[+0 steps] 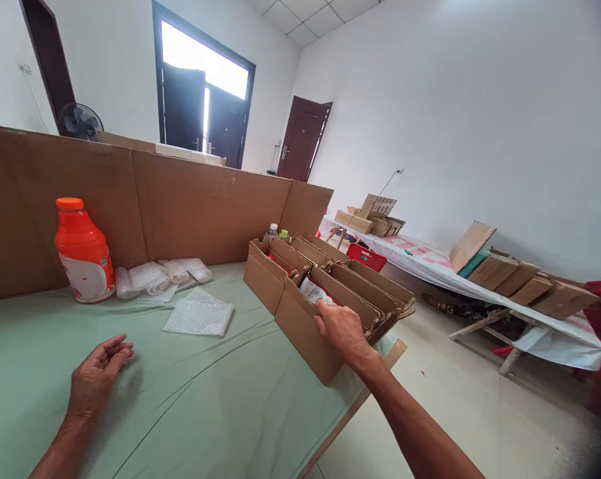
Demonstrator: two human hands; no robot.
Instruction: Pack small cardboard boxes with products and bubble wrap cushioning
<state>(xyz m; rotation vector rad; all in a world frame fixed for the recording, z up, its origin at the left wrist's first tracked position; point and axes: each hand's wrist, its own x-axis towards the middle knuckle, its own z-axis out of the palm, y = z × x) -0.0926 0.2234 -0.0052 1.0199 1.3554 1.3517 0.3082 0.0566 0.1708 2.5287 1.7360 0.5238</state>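
Observation:
My right hand grips the near top edge of an open brown cardboard box, fingers curled over the rim, next to a bubble-wrapped item lying inside. Several more open boxes stand in a row behind it. My left hand rests on the green table cloth, fingers loosely curled and apart, holding nothing. A flat sheet of bubble wrap lies ahead between both hands.
An orange bottle stands at the back left beside several rolls of bubble wrap. A tall cardboard wall borders the table's far side. Across the floor, a low table carries more cardboard boxes and a red crate.

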